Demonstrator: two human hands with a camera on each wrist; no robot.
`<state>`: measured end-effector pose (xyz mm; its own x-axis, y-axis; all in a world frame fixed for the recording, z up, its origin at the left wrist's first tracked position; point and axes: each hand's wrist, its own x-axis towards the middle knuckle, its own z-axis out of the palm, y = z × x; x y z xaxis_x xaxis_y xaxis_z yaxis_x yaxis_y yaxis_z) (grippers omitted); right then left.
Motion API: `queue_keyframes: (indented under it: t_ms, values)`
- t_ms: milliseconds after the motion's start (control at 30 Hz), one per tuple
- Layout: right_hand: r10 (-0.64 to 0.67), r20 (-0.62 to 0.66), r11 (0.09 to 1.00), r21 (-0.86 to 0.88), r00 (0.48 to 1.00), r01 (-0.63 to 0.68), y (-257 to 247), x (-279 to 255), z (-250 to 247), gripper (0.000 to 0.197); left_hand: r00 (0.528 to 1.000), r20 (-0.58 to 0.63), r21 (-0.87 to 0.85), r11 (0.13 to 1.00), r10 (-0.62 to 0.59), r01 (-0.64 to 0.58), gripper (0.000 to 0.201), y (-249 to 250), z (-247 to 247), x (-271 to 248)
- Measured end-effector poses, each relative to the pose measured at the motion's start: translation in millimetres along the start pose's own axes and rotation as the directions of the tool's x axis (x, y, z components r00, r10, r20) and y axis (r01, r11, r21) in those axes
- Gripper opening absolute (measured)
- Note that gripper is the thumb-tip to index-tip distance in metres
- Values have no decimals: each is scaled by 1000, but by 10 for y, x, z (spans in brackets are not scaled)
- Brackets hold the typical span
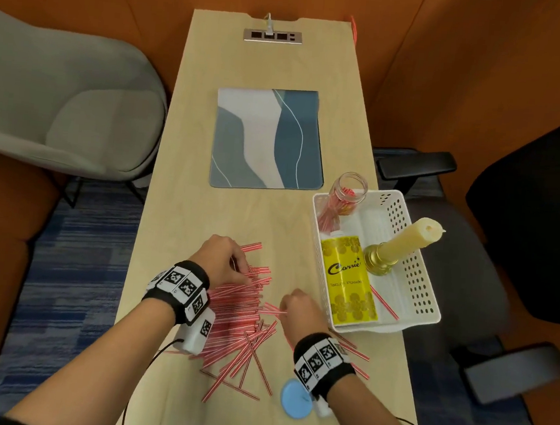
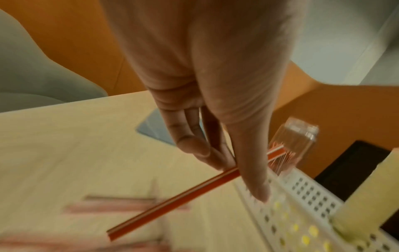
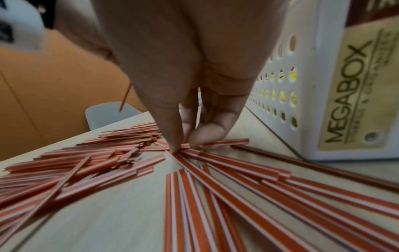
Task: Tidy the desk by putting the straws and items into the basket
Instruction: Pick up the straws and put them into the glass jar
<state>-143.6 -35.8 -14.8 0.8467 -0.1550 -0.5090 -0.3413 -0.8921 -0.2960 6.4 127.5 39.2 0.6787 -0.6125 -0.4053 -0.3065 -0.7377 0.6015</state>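
Several red-and-white striped straws [image 1: 242,314] lie heaped on the near part of the wooden desk [image 1: 188,204]. My left hand [image 1: 244,272] sits at the heap's far side; the left wrist view shows it pinching one straw [image 2: 172,201] between thumb and fingers [image 2: 194,146]. My right hand [image 1: 284,309] is beside the white perforated basket [image 1: 418,275], and its fingertips [image 3: 175,145] pinch a straw [image 3: 226,142] lying on the desk. Inside the basket are a glass jar [image 1: 346,191] with straws, a yellow talcum powder box [image 1: 349,279], a candle in a gold holder [image 1: 404,243] and one loose straw [image 1: 384,302].
A blue round disc [image 1: 296,398] lies by my right wrist near the desk's front edge. A blue-grey mat [image 1: 268,136] covers the desk's middle, with a socket strip [image 1: 272,36] at the far end. A grey chair [image 1: 61,101] stands left, a black office chair [image 1: 525,217] right.
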Motion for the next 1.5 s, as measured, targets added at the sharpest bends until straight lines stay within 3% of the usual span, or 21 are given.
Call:
queue_keyframes:
  t_ms: [167, 333, 433, 500, 667, 800, 900, 1000, 1100, 1200, 1267, 1400, 1500]
  values:
    - [-35, 22, 999, -36, 999, 36, 51, 23, 1, 17, 961, -200, -187, 956, 190, -227, 18, 646, -531, 176]
    - [-87, 34, 994, -70, 996, 89, 68, -49, -90, 22, 824, -429, -242, 832, 371, -500, 19, 1511, -1132, 460]
    - [-119, 38, 993, -24, 992, 120, 72, -137, -130, 38, 789, -464, -263, 788, 403, -557, 21, 1836, -1222, 680]
    - [-144, 40, 989, 34, 989, 143, 81, -206, -161, 35, 794, -446, -261, 788, 414, -558, 21, 1939, -1170, 831]
    - [-207, 61, 929, 327, 977, 176, 144, -467, -396, 19, 835, -362, -220, 833, 414, -508, 22, 1941, -865, 1102]
    - [-245, 17, 832, 518, 969, 201, 180, -614, -839, 12, 878, -289, -234, 862, 380, -450, 41, 1747, -689, 1145]
    - [-195, -166, 734, 629, 967, 256, 211, -579, -1302, 8, 874, -384, -243, 880, 299, -408, 30, 1482, -571, 1068]
    - [-16, -445, 670, 660, 895, 340, 237, -411, -1768, 12, 888, -438, -294, 910, 142, -291, 14, 1070, -404, 884]
    - [171, -640, 698, 615, 749, 366, 289, -135, -2165, 11, 949, -315, -211, 973, 19, -90, 11, 533, -157, 605]
    - [236, -736, 765, 543, 635, 346, 362, 142, -2376, 10, 986, -126, -16, 994, -112, 111, 13, 74, 75, 315]
    - [226, -744, 799, 511, 629, 318, 402, 301, -2388, 11, 985, -52, 81, 982, -166, 169, 14, -92, 165, 161]
    - [213, -668, 867, 466, 713, 178, 420, 465, -2243, 32, 979, 21, 171, 965, -205, 198, 33, -228, 278, -23]
    - [172, -733, 893, 398, 658, 210, 364, 345, -2120, 44, 983, 11, 199, 964, -184, 178, 33, -268, 347, -56]
